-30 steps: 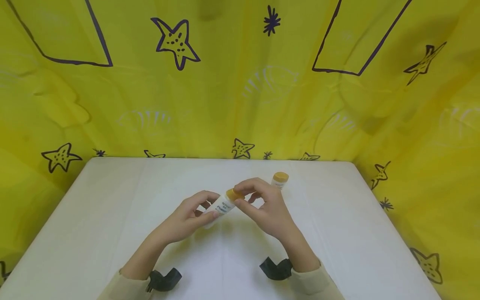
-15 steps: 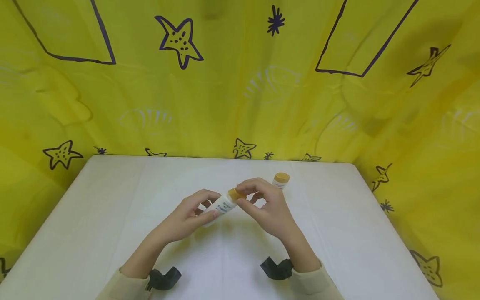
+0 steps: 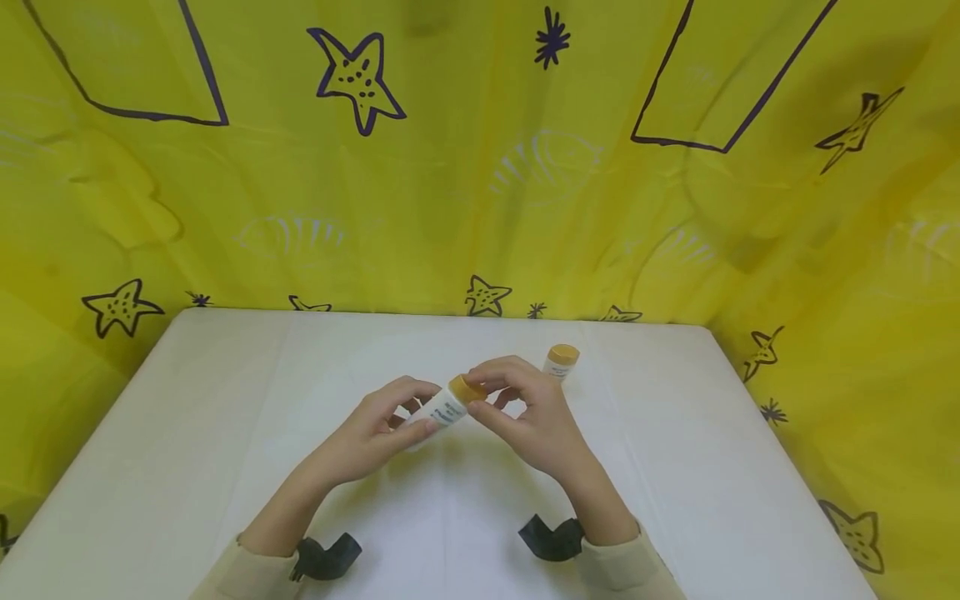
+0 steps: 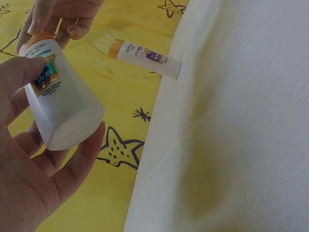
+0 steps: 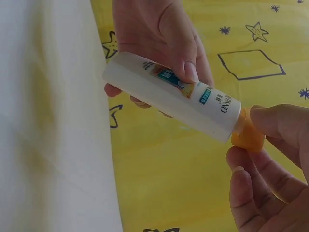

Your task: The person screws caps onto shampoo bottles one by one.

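Observation:
My left hand (image 3: 382,429) grips the body of a white shampoo bottle (image 5: 169,94), thumb over its green-and-gold label. The bottle is tilted in the air above the table, its capped end up and toward the right. At that end, thumb and fingertips of my right hand (image 3: 536,412) pinch the orange cap (image 5: 248,133). In the right wrist view the cap sits slightly askew at the bottle's shoulder; whether it is loose I cannot tell. A second white bottle (image 4: 149,57), with an orange cap and purple label, stands on the table behind my right hand, which partly hides it in the head view.
The white table (image 3: 690,467) stretches out under both hands. Behind it hangs a yellow curtain (image 3: 442,192) with drawn stars and fish. Black curved wrist mounts (image 3: 327,557) stick out inward from both cuffs.
The held bottle has turned a little about its length, so its lettering shows at another angle. Its cap has shifted slightly left with the right fingertips. The second bottle stays put.

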Tool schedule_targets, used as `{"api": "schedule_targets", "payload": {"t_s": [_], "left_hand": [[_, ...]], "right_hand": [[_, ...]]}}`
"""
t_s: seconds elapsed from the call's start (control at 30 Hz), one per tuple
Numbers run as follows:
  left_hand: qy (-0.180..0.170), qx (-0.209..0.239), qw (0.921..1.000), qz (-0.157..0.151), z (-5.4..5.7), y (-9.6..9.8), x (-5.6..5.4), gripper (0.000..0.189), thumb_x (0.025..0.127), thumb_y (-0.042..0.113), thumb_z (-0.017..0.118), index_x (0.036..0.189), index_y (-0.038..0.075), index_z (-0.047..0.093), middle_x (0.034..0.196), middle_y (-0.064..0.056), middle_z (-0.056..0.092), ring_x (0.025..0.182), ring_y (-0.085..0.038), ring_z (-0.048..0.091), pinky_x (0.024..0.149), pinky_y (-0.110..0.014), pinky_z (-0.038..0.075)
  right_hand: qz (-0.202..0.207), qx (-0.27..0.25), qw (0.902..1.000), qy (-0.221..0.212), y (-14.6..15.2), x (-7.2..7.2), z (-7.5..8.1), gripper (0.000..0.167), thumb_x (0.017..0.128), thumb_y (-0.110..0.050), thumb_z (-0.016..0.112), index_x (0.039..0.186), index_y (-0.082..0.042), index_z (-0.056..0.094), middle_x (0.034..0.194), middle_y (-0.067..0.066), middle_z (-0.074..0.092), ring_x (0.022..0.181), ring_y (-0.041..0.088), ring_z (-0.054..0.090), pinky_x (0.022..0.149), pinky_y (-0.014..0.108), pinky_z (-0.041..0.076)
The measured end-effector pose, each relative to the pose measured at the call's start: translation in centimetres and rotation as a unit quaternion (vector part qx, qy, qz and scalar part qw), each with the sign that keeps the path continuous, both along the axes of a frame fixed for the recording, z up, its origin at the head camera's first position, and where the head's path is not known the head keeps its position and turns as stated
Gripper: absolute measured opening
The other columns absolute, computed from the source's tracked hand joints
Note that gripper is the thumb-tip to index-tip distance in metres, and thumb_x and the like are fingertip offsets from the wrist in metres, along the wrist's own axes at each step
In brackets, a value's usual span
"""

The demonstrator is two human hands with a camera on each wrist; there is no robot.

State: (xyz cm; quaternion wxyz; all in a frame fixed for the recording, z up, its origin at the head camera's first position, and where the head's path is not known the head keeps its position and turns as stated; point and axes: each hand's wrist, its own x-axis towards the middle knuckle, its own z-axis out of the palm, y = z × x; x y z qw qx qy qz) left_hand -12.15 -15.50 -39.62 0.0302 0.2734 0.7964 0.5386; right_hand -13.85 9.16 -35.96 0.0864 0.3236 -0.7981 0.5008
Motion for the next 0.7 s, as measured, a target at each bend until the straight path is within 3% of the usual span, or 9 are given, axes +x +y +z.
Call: {"api": "schedule_targets", "payload": {"t_s": [0.27, 0.7], "left_hand": [[0.009, 0.007, 0.9999, 0.002, -0.18, -0.33, -0.16, 0.027, 0.098, 0.019, 0.064, 0.125, 0.022, 0.062, 0.117, 0.003, 0.063, 0.102, -0.022, 0.057, 0.079, -0.034, 0.057], [0.000, 0.001, 1.0000, 0.003, 0.10, -0.26, -0.03, 0.028, 0.098, 0.022, 0.066, 0.124, 0.030, 0.062, 0.116, 0.008, 0.063, 0.102, -0.019, 0.056, 0.078, -0.034, 0.057]], "right_hand": [[0.016, 0.006, 0.9998, 0.011, 0.30, 0.04, 0.11, 0.036, 0.085, 0.007, 0.071, 0.115, -0.011, 0.073, 0.117, 0.000, 0.067, 0.097, 0.015, 0.067, 0.077, 0.028, 0.059], [0.037, -0.031, 0.9987, -0.016, 0.14, 0.04, 0.33, 0.027, 0.085, -0.004, 0.078, 0.111, -0.010, 0.072, 0.115, 0.004, 0.067, 0.100, 0.018, 0.067, 0.081, 0.031, 0.059]]}}
